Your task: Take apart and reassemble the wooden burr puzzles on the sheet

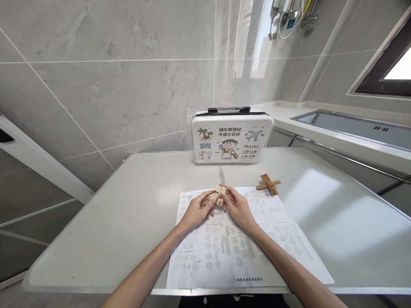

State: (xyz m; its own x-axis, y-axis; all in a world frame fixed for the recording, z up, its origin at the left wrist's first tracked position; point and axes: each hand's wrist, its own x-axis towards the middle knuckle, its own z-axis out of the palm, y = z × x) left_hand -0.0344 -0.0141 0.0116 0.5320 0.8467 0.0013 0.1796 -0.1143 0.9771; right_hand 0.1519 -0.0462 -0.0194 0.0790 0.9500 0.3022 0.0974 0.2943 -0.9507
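Note:
A small light wooden block puzzle (219, 194) is gripped between both hands above a printed instruction sheet (244, 244). My left hand (197, 210) pinches its left side with curled fingers. My right hand (236, 207) closes on its right side, fingertips on top. A darker wooden cross-shaped puzzle (268, 184) lies on the table just beyond the sheet's far right corner, apart from both hands.
The white folding table (128, 214) has a seam down its middle. A white cartoon-printed case (231, 136) with a black handle stands upright at the far edge against the grey tiled wall. A counter with a steel sink (353, 124) runs along the right.

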